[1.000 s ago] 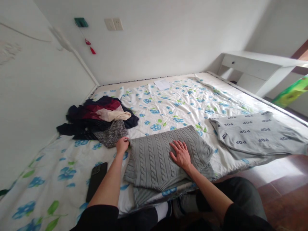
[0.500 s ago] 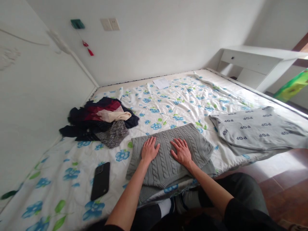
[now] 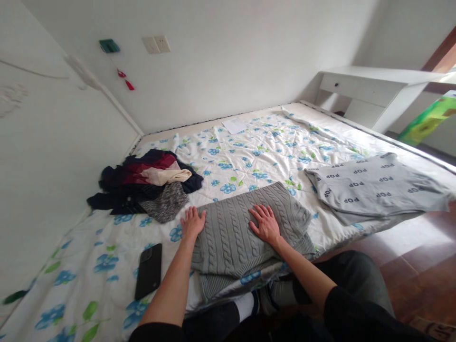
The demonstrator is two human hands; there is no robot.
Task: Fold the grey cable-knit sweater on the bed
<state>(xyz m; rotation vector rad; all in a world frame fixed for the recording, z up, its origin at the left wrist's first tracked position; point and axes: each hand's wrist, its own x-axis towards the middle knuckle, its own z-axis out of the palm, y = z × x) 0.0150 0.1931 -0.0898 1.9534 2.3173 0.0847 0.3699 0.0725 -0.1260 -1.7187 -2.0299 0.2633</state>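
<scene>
A grey cable-knit sweater (image 3: 231, 232) lies folded on the near edge of the bed, its ribbed edges showing at the front. My left hand (image 3: 193, 223) rests at the sweater's left edge, fingers spread, holding nothing. My right hand (image 3: 265, 224) lies flat on the upper middle of the knit with its fingers apart. Left of my left forearm is a black phone (image 3: 148, 271) on the floral sheet (image 3: 228, 175).
Behind the phone sits a heap of dark, maroon and cream clothes (image 3: 149, 178). A grey garment printed "POP" (image 3: 370, 185) lies at the right. Farther back are a white paper (image 3: 234, 126) and a white desk (image 3: 366, 90). My legs are below the bed's near edge.
My left hand has moved left, from on top of the sweater to its left edge. My right hand stays on the knit. The view has shifted slightly.
</scene>
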